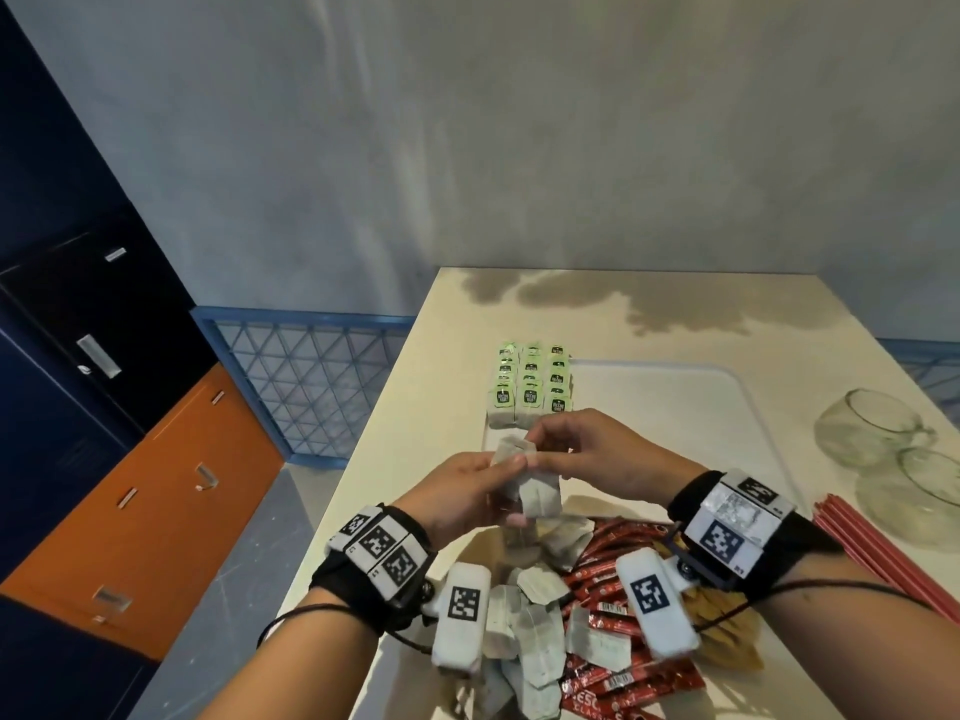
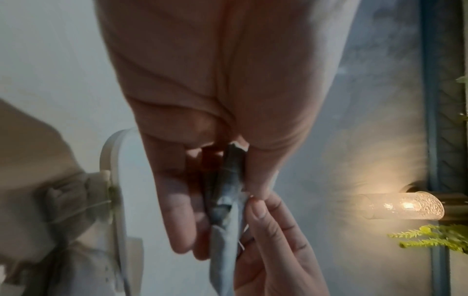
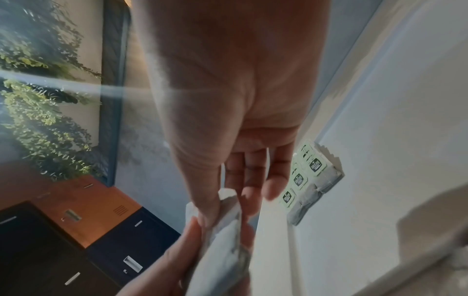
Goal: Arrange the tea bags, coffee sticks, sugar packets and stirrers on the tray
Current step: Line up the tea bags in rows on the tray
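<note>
Cabinets (image 1: 104, 356): at far left we see dark blue and orange fronts with small metal handles.
Left hand (image 1: 457, 498): we find it raised over the table, fingers and thumb curled round a small bunch of tea bags.
Held tea bags (image 1: 524, 485): pale paper sachets, gripped between both hands above the near edge of the tray; in the left wrist view they run edge-on between the left fingers (image 2: 177, 210) and thumb.
Right hand (image 1: 592, 449): we see thumb and forefinger pinching the upper end of the held tea bags; its other fingers (image 3: 276, 180) lie loosely extended. How many bags it has separated we cannot tell, since the wrist views are blurred.
Tray (image 1: 675, 387): white, with rounded corners, lying flat on the cream table (image 1: 447, 356).
Arranged tea bags (image 1: 530, 387): three neat columns with green tags, on the tray's far left corner.
Loose tea bags (image 1: 524, 615): a heap on the table below the hands, near the camera.
Coffee sticks (image 1: 608, 558): red sachets piled just right of that heap, partly under it.
Sugar packets (image 1: 727, 636): brownish packets, largely hidden beneath the right wrist.
Stirrers (image 1: 872, 543): a red bundle lying right of the tray.
Glass cups (image 1: 883, 439): two clear cups lying at far right.
</note>
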The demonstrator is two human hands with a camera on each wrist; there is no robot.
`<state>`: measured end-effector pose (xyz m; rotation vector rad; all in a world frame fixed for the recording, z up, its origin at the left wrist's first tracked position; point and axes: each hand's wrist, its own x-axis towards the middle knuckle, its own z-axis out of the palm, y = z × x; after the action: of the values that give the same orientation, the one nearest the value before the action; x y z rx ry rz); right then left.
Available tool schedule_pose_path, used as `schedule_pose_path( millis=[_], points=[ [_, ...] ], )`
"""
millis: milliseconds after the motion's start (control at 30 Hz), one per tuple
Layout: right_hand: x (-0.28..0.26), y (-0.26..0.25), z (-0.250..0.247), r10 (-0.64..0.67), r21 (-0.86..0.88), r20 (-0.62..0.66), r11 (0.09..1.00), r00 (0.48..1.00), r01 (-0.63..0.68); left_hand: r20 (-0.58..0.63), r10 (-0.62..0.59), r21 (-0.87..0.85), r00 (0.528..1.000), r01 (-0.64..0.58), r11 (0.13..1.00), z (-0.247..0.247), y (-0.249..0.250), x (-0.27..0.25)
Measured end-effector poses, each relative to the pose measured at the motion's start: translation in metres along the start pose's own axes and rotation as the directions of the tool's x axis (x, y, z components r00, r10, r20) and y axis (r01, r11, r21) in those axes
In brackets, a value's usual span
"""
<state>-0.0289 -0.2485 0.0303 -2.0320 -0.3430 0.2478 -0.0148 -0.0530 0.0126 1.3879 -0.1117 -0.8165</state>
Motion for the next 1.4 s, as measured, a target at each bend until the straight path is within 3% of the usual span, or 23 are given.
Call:
schedule_pose_path(
  millis=[133,233,400,533,633,833,967,1067,1400],
  points=[
    [0.000,0.007,-0.003,0.061,-0.044,-0.108,0.997,0.992,-0.066,-0.150,0.035,0.082,0.988,-0.023,0.996,-0.001,-0.002,0.001],
    [0.002,0.007,0.000,0.137,-0.001,-0.208,0.990,0.969,-0.140,-0.306,0.195,0.316,0.932,-0.094,0.944,-0.001,-0.002,0.006],
    [0.010,0.007,0.006,0.256,0.179,-0.224,0.959,0.940,-0.219,-0.247,0.373,0.628,0.895,-0.146,0.765,0.010,-0.003,0.015],
    [0.017,0.005,0.003,0.322,0.338,-0.228,0.911,0.919,-0.236,-0.256,0.340,0.503,0.905,-0.176,0.846,0.015,-0.007,0.024],
    [0.021,0.006,-0.002,0.371,0.406,-0.163,0.870,0.914,-0.281,-0.263,0.281,0.365,0.923,-0.175,0.915,0.015,-0.007,0.028],
    [0.032,0.022,-0.010,0.276,0.014,-0.219,0.960,0.936,-0.280,-0.242,0.128,0.190,0.962,-0.083,0.978,0.005,-0.003,0.040],
    [0.047,0.040,-0.009,0.316,-0.114,-0.166,0.935,0.934,-0.337,-0.353,-0.011,0.058,0.936,0.033,0.998,-0.017,0.001,0.047],
    [0.068,0.053,-0.009,0.334,-0.251,-0.208,0.890,0.919,-0.380,-0.375,-0.099,-0.084,0.922,0.073,0.994,-0.032,0.008,0.050],
    [0.129,0.049,-0.003,0.185,-0.283,-0.261,0.924,0.948,-0.258,-0.433,-0.100,-0.132,0.896,0.047,0.990,-0.067,0.013,0.065]
  ],
)
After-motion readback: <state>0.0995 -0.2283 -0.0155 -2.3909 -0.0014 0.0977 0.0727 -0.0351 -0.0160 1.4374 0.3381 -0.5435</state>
